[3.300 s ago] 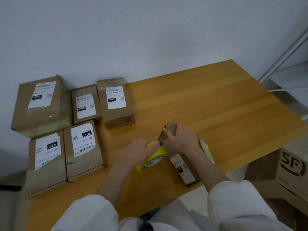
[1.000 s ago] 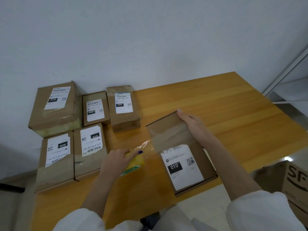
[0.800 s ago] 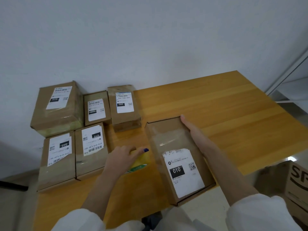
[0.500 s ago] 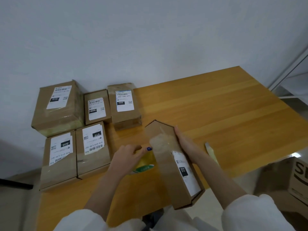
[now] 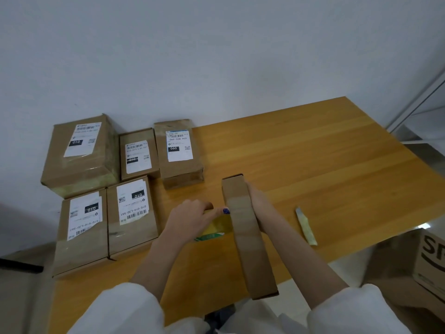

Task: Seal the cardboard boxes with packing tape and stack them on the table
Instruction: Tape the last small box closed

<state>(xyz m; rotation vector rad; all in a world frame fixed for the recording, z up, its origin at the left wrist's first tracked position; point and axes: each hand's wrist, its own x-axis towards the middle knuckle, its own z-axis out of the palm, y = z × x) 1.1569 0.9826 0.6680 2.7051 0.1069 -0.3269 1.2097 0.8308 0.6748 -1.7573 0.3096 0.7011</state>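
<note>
The narrow cardboard box [image 5: 248, 237] stood on its long edge in the lower middle of the frame. It ran from near the bench's [image 5: 313, 153] front edge up toward the centre, and its near end hung over that edge. A glossy band of clear tape crossed its upward face.

The left grip [image 5: 192, 218] sat just left of the box, its fingers clenched round a yellow roll of packing tape [image 5: 215, 229]. The thumb, with a blue nail, reached right and touched the box's left side at the taped band. The roll lay between that hand and the box, close against the cardboard.

The right grip [image 5: 260, 206] lay flat against the box's right face, fingers stretched along it rather than curled, steadying it from that side. The box was thus held between the two hands. White sleeves covered both forearms at the bottom of the frame.

To the right of the box, apart from it, a slim pale-yellow object with a grey tip [image 5: 305, 226] lay on the bench.

In the left part of the frame five labelled boxes lay grouped on the bench. A large box [image 5: 79, 153] sat farthest left by the wall, with a small box [image 5: 138, 153] and a box labelled 060 [image 5: 179, 150] beside it. Two flat boxes [image 5: 83, 227] [image 5: 131, 213] lay side by side below them.

At the lower right, off the bench, stood a carton with large dark lettering [image 5: 431, 261].
</note>
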